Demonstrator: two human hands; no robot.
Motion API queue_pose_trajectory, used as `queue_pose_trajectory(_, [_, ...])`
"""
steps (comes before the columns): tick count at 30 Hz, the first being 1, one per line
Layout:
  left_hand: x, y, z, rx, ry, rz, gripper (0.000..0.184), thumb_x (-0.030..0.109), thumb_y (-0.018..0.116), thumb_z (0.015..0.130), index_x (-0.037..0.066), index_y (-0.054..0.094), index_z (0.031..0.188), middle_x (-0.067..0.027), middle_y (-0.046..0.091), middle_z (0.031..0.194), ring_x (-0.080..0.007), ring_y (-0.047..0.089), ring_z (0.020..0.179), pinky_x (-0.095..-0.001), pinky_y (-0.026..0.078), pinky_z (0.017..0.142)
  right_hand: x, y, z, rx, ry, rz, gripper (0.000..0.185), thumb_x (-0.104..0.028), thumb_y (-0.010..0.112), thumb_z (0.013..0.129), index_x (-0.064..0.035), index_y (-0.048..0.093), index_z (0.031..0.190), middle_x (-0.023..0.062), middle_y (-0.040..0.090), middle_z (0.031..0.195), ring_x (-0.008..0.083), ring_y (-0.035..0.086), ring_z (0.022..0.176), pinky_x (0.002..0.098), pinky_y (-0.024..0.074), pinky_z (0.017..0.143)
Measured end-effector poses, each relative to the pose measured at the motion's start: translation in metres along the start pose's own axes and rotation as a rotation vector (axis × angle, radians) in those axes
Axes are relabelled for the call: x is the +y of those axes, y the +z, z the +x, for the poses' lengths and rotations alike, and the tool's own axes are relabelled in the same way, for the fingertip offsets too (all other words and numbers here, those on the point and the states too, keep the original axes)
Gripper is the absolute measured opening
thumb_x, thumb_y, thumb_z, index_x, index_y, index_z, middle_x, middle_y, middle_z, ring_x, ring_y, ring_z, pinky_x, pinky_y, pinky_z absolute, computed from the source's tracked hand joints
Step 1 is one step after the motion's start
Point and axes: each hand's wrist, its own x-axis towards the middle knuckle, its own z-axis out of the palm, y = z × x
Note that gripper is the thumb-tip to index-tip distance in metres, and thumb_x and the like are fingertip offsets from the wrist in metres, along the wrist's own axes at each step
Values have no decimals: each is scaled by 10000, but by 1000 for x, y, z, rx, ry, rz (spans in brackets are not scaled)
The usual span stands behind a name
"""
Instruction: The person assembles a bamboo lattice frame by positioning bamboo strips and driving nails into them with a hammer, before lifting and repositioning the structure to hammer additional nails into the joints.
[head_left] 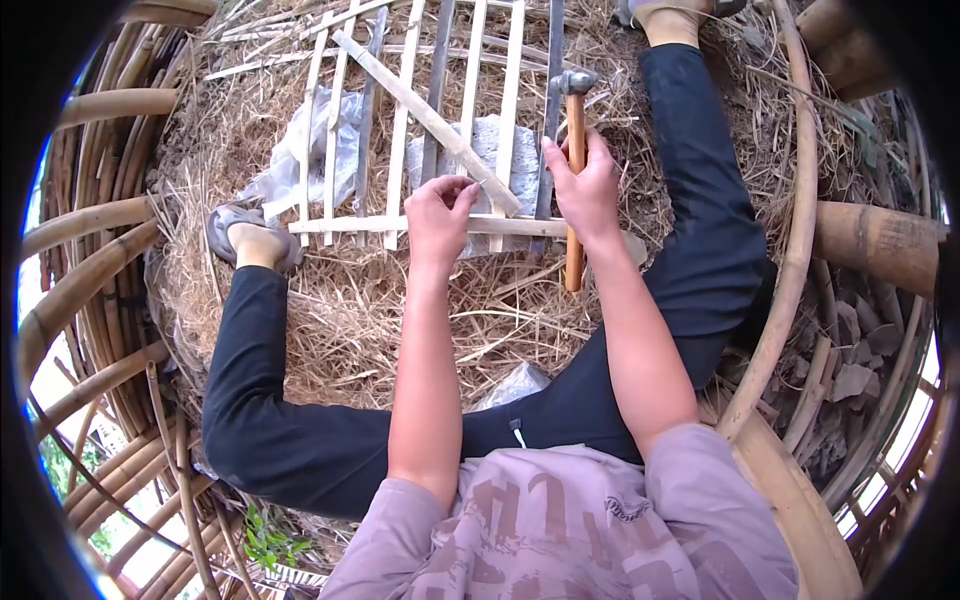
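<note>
Slatted frame [400, 150] lies over straw [340, 330], plastic [290, 165] and pale block [487, 140].

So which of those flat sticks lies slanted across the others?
The thick pale stick running from upper left down to between the left hand and right hand. The strips it crosses run roughly up and down instead.

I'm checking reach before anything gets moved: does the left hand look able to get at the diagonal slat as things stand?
Probably yes: the left hand is close to the diagonal slat, which lies on top of other slats, and the hammer, in the right hand, leaves the way free.
</note>
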Motion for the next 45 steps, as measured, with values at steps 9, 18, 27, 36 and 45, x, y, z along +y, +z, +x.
queue_pose_trajectory(9, [-12, 3, -6, 19, 58, -25, 155, 95, 764, 897, -16, 775, 1004, -98, 772, 836, -117, 695, 725, -283, 550, 693, -5, 4, -31, -167, -32, -146, 280, -141, 786, 854, -12, 569, 975, 135, 746, 840, 301, 754, 800, 416, 572, 724])
queue_pose_trajectory(18, [-13, 2, -8, 86, 37, -106, 148, 92, 759, 883, -17, 764, 983, -107, 732, 790, -149, 663, 682, -309, 533, 664, -4, 15, -41, -273, 41, -282, 370, -81, 851, 768, -14, 564, 990, 153, 769, 879, 333, 764, 851, 436, 590, 744])
queue_pose_trajectory(27, [-9, 5, -7, 99, 50, -137, 144, 84, 752, 877, -23, 757, 973, -137, 733, 802, -185, 689, 696, -333, 548, 685, -2, 16, -39, -270, 56, -336, 352, -83, 866, 753, -12, 583, 950, 144, 769, 856, 328, 765, 839, 431, 586, 740])
queue_pose_trajectory(36, [-9, 8, -7, 22, 63, -52, 147, 91, 771, 848, -22, 761, 941, -171, 742, 834, -240, 725, 736, -352, 562, 704, 1, 16, -38, -278, 58, -326, 363, -92, 872, 747, -13, 584, 953, 149, 769, 855, 331, 765, 836, 429, 589, 742])
queue_pose_trajectory(45, [-5, 9, -5, 39, 200, 114, 147, 87, 769, 824, -1, 769, 942, -186, 724, 880, -350, 712, 812, -422, 558, 766, 1, 15, -37, -276, 68, -335, 373, -107, 875, 752, -13, 593, 976, 141, 772, 868, 307, 768, 835, 412, 594, 739])
